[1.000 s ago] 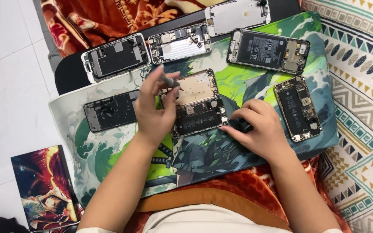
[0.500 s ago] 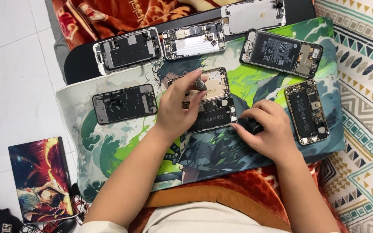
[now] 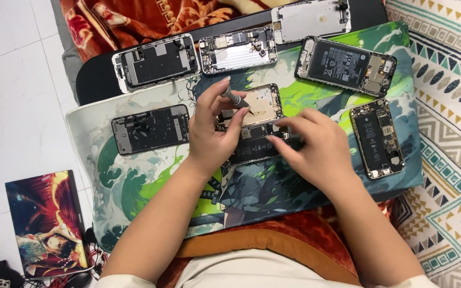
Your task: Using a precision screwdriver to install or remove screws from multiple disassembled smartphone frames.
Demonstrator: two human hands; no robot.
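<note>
Screwdriver (image 3: 235, 99) pinched in left hand (image 3: 214, 130) fingers; right hand (image 3: 316, 146) fingers flat, bracing opened phone (image 3: 254, 128). Risk: tip slips, gouging board.

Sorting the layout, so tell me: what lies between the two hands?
In the head view, the opened phone lies between left hand and right hand.

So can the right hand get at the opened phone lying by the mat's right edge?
Probably yes: the right hand rests on the middle phone, and only bare mat lies between it and the right-edge phone.
</note>
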